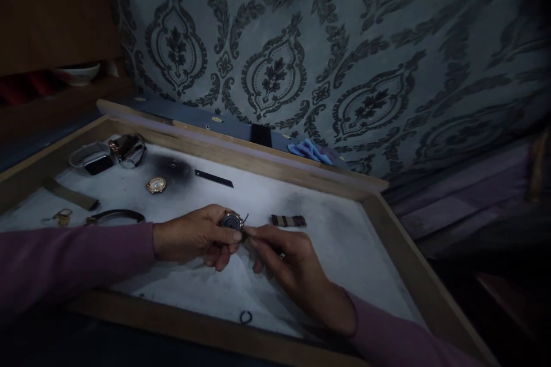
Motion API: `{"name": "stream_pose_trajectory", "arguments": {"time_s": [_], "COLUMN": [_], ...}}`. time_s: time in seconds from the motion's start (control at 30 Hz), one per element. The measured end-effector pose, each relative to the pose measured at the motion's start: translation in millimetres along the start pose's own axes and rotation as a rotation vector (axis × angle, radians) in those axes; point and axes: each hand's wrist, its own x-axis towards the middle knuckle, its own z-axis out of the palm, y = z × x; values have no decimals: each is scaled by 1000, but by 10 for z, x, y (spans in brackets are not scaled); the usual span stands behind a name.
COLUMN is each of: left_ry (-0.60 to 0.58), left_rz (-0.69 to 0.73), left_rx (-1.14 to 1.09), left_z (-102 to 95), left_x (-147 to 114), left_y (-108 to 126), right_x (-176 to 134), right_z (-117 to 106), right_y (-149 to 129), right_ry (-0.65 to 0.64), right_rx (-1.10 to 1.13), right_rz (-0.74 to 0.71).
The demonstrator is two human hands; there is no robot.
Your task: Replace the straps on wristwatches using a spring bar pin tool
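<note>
Near the middle of the tray, my left hand (204, 235) is closed around a round watch (232, 221) with a dark dial and a copper-toned case. My right hand (293, 258) meets it at the case's lower right edge, thumb and finger pinched on a brownish watch strap (248, 244) that shows partly between the hands. A thin dark sliver (246, 218) sticks up beside the right fingertips; its kind is unclear. A short brown strap piece (288, 221) lies just beyond my right hand.
The wood-framed tray (413, 258) holds a smartwatch (98, 163), another watch (129, 150), a gold watch head (155, 184), a dark flat blade (214, 178), an olive strap (71, 194), a black band (116, 215) and a small black ring (245, 316). A blue cloth (310, 151) lies behind.
</note>
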Motion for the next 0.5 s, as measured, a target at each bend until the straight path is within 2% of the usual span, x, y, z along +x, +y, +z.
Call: {"name": "stream_pose_trajectory", "arguments": {"time_s": [0.27,0.5], "left_ry": [38,66], "left_rz": [31,20], "left_rx": [-36,-90], "left_z": [11,15], "left_x": [13,24], "left_y": [-38,-46], "right_x": [12,-23], "right_z": [-1,1], "right_y": [16,29], "right_ry": [41,17], "right_rx": [-20,-20], "right_rz": [-89,-6]}}
